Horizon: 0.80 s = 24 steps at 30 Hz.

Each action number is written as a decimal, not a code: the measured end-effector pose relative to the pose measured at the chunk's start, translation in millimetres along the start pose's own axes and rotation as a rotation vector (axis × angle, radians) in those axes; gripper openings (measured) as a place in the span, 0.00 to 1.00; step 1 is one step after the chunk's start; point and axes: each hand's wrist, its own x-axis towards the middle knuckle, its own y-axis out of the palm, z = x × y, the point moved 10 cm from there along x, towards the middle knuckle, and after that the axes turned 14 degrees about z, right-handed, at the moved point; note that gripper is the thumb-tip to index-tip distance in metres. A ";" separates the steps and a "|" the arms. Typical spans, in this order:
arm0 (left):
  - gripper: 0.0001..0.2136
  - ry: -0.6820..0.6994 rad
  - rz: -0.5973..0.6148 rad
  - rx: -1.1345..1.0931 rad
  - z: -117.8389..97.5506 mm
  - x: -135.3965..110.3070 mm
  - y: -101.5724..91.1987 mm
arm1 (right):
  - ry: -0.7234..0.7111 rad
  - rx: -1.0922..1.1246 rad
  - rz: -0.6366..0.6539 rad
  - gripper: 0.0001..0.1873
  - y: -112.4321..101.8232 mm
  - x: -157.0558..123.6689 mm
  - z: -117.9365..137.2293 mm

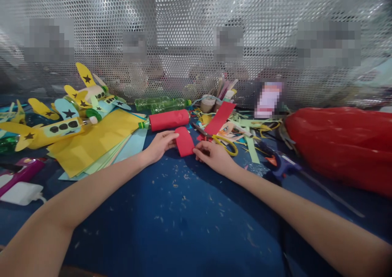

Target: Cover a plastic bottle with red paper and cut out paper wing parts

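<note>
A small red paper piece [185, 142] with rounded ends is held between my two hands, just above the blue table. My left hand [162, 146] pinches its left edge with thumb and fingers. At its lower right edge, the fingertips of my right hand [213, 156] are closed on the same piece. Right behind lies a green plastic bottle wrapped in red paper [170, 120], its cap end pointing left. Yellow-handled scissors [225, 143] lie beyond my right hand, partly over scraps. Near them is a longer red paper strip [220, 117].
Left are yellow paper sheets [101, 138] and bottle airplanes [58, 129]. Green bottles [162, 104] lie at the back, before a perforated metallic screen [190, 32]. Right are paper scraps [252, 146], a blue glue gun [284, 164], a phone [268, 100] and a red bag [339, 146].
</note>
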 end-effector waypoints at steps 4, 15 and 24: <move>0.12 0.025 0.057 0.064 -3.6 -0.8 6.4 | 0.003 -0.016 0.003 0.10 -0.1 -0.3 0.4; 0.13 0.021 0.042 0.100 -6.1 -1.7 7.3 | -0.072 -0.062 -0.004 0.09 1.0 -1.4 4.2; 0.13 0.012 0.016 0.086 -2.6 -0.8 3.3 | -0.115 -0.534 -0.292 0.09 -27.0 -14.5 20.7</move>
